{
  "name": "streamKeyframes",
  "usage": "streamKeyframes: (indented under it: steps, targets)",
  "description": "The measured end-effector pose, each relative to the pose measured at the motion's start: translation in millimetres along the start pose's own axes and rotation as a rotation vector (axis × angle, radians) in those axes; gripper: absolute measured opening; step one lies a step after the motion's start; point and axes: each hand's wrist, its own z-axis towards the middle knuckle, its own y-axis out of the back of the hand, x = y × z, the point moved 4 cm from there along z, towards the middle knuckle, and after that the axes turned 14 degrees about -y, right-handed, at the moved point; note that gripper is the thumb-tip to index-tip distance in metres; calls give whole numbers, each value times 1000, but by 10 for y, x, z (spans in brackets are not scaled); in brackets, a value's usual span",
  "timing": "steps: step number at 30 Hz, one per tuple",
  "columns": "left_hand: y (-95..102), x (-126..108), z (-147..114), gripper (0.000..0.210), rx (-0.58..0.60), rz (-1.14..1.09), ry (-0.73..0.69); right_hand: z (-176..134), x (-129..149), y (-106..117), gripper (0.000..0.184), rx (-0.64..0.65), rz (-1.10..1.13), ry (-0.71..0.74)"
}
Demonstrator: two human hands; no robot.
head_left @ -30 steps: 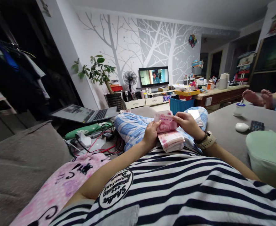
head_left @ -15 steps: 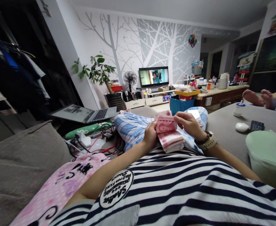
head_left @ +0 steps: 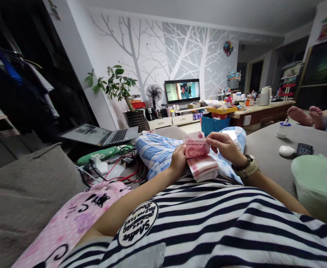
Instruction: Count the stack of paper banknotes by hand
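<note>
A thick stack of red 100 banknotes (head_left: pixel 204 169) is bent over in my lap, its lower half fanning toward my belly. My left hand (head_left: pixel 179 159) is closed on the stack's left side. Above the fold, an upright banknote (head_left: pixel 196 148) with a printed portrait faces me. My right hand (head_left: pixel 221 145) pinches the right edge of the upright notes between thumb and fingers; how many notes are in the pinch I cannot tell. Behind the right hand, a white flat object (head_left: pixel 230 137) rests on my blue checked trousers (head_left: pixel 157 152).
An open laptop (head_left: pixel 102 134) and tangled cables (head_left: pixel 124 171) lie at the left. On the grey sofa at the right are a white mouse (head_left: pixel 287 150), a black remote (head_left: pixel 304 149), a lidded jar (head_left: pixel 283 130) and a green neck pillow (head_left: pixel 314 178). Another person's feet (head_left: pixel 305 114) rest beyond.
The upright notes at the fold have shifted slightly, with the portrait note now tilted a little differently between my hands. Both hands stay in nearly the same place.
</note>
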Motion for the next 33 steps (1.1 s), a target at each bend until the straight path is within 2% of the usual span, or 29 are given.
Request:
streamKeyframes:
  steps: [5, 10, 14, 16, 20, 24, 30, 33]
  targets:
    - [-92, 73, -11, 23, -22, -186, 145, -19, 4, 15, 69, 53, -24, -11]
    - [-161, 49, -17, 25, 25, -252, 190, -41, -30, -4, 69, 157, -33, -72]
    - [-160, 2, -28, 28, 3, -288, 186, -51, -26, -31, 70, 235, -38, -87]
    - [-156, -6, -33, 27, -5, -289, 198, -34, -24, -7, 74, 185, -30, -60]
    - [-157, -5, -38, 26, 48, -290, 223, 27, -72, 91, 83, -41, -89, -23]
    - [-159, 1, -45, 34, 106, -314, 225, 70, -149, 150, 85, -207, -131, -70]
    - [-172, -10, -37, 44, 152, -327, 195, 89, -196, 73, 82, -183, -109, -103]
    - [-184, -14, -30, 41, 150, -328, 201, 92, -202, 53, 79, -169, -93, -92]
